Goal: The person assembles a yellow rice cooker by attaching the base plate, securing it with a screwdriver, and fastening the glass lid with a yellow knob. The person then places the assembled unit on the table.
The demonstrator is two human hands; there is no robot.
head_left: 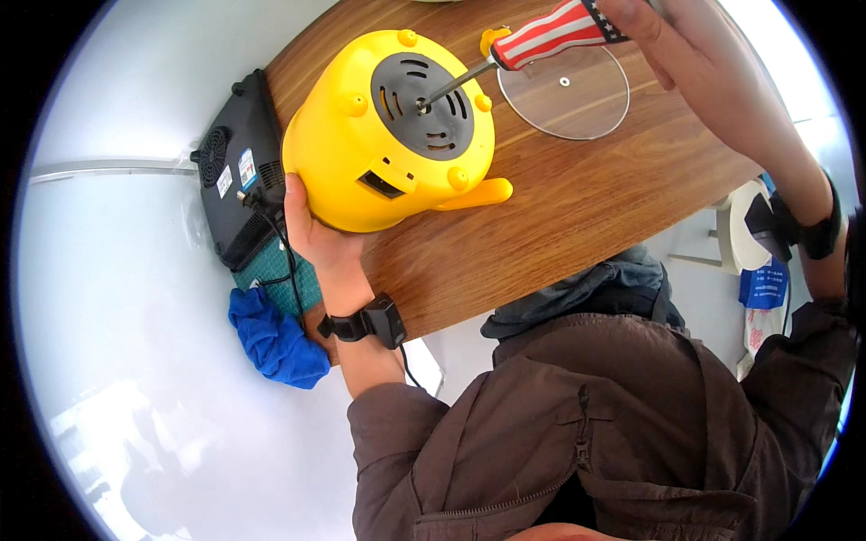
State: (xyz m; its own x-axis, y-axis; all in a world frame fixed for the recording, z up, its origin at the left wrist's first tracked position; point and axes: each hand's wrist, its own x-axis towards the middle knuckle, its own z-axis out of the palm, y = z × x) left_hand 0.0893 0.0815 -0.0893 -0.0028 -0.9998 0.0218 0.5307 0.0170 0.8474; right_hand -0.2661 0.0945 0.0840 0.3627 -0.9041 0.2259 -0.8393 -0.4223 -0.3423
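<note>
A yellow electric pot [320, 153] is turned so that its underside faces me, showing small yellow feet and a socket opening. In that underside sits a dark grey slotted plate [397, 126]. My left hand [320, 239] is closed on the pot's lower left side, its other fingers hidden behind it. My right hand [667, 45] grips a screwdriver [555, 34] by its red-and-white striped, starred handle. The shaft slants down to the left, and its tip is at the plate's middle hole. Whether a screw sits there is too small to tell.
A round glass lid [586, 108] lies on the wooden table [577, 203], beside a small yellow piece [492, 39]. Leftward are a black vented appliance [236, 171], a green mat [280, 284] and a blue cloth [275, 338] hanging over the edge. A pale chair [735, 225] stands at right.
</note>
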